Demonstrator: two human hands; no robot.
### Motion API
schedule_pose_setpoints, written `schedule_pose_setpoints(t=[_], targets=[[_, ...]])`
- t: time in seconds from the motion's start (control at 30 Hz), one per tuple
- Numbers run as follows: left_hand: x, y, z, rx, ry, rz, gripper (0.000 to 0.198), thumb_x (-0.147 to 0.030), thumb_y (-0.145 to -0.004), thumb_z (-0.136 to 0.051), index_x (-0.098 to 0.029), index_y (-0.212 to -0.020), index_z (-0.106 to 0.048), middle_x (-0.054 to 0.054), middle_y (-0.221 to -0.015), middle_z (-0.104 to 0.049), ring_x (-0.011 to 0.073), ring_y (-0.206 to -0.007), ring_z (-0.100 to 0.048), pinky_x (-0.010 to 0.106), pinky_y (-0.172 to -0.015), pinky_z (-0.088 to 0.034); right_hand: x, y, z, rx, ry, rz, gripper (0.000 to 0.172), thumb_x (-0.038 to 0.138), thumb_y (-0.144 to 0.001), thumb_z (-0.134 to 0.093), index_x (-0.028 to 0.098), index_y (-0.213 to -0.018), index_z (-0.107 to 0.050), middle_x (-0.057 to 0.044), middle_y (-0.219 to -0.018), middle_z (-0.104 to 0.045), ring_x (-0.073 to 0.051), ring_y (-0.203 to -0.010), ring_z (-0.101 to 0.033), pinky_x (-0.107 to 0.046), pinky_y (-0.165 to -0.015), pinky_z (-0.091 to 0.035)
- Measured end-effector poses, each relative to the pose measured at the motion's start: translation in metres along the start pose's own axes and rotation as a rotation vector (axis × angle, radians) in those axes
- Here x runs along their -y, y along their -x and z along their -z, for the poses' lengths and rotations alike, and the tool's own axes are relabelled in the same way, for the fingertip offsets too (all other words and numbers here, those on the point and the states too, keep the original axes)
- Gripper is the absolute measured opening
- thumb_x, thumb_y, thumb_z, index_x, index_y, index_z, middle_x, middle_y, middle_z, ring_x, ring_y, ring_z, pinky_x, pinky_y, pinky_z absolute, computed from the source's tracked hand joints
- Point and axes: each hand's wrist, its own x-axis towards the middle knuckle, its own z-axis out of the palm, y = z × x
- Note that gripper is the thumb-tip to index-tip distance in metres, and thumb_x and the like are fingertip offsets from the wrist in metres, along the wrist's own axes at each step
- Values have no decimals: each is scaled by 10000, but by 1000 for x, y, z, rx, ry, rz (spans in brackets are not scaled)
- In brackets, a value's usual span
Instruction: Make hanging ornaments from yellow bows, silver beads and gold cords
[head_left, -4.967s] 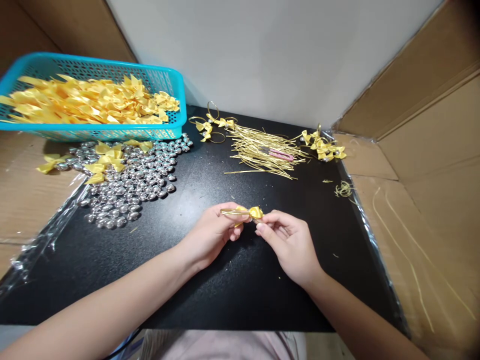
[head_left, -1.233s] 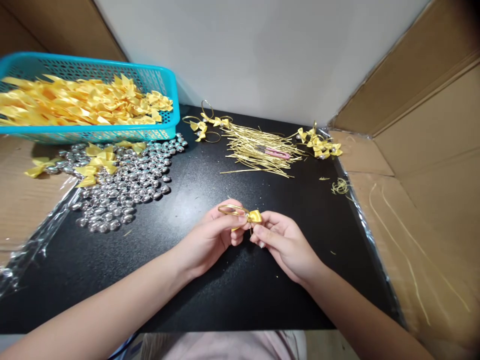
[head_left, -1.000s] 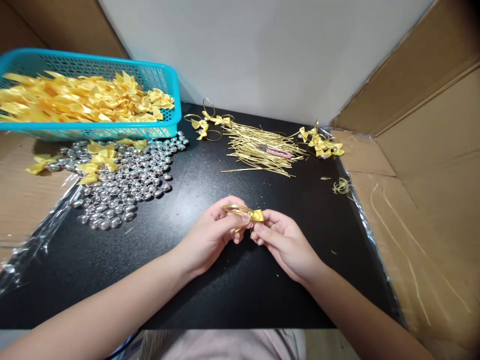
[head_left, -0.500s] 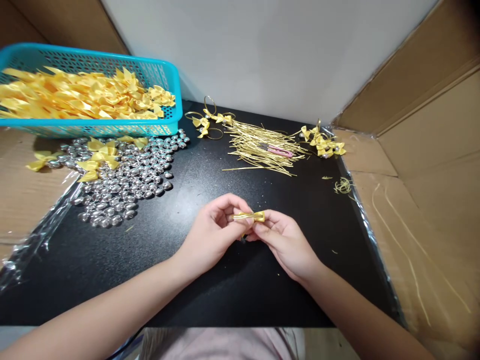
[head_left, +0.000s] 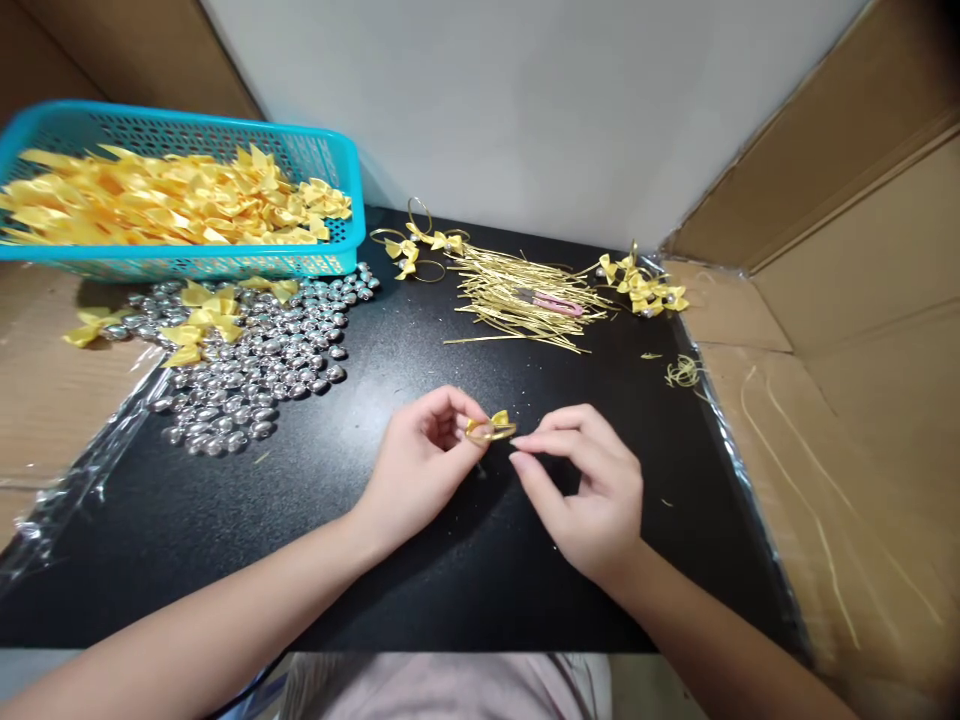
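So, my left hand (head_left: 420, 460) is closed up in a pinch, thumb and fingers gripping a little yellow bow (head_left: 500, 417) with a gold ring (head_left: 501, 434) on it. That's all up off the table (head_left: 465, 590), about midway between my two hands. Left forearm comes in low from the corner, wrist pretty straight, palm turned inward.

My right hand (head_left: 600, 490) isn't clamped on anything that I can see: thumb and index finger stick out toward the ring with just a narrow gap at the tips, other fingers curled in behind. The tips are right beside the ring, can't tell if they actually touch it. Right forearm angles in from the opposite corner. Straight ahead past my hands sits the pile of gold wires (head_left: 502, 295), with pink snips (head_left: 559, 304) on top.
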Motion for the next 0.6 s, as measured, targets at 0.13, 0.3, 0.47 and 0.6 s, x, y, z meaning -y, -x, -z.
schedule_pose_setpoints(t=[0.13,0.3,0.47,0.6], targets=[[0,4,-2,15,-112,-103,74,-174,-771,-650,-166,-729,-590,-33,-621,-578,94,-561,-534,194,-536,-428,-2,-2,-5,27,134,3,98,76,-801,-676,167,-837,-681,-38,-777,-637,-159,-717,-574,-318,-686,-479],[0,8,-3,39,-267,-281,77,-115,-787,-608,-167,-733,-590,-25,-635,-604,94,-560,-547,200,-553,-451,-5,-2,-6,54,107,-93,94,77,-816,-664,169,-816,-687,-37,-772,-655,-164,-732,-581,-313,-684,-472],[1,8,-2,55,-307,-336,77,-111,-797,-608,-166,-745,-595,-13,-661,-628,100,-579,-566,209,-575,-468,-7,-1,-6,65,145,-30,102,97,-844,-639,178,-792,-670,-36,-754,-650,-172,-721,-568,-337,-690,-446],[3,7,-2,63,-220,-227,104,-146,-804,-624,-171,-716,-573,-26,-630,-590,95,-569,-540,204,-566,-450,-8,0,-7,81,150,-14,123,82,-848,-613,182,-777,-614,-33,-762,-631,-181,-744,-567,-352,-704,-430]])
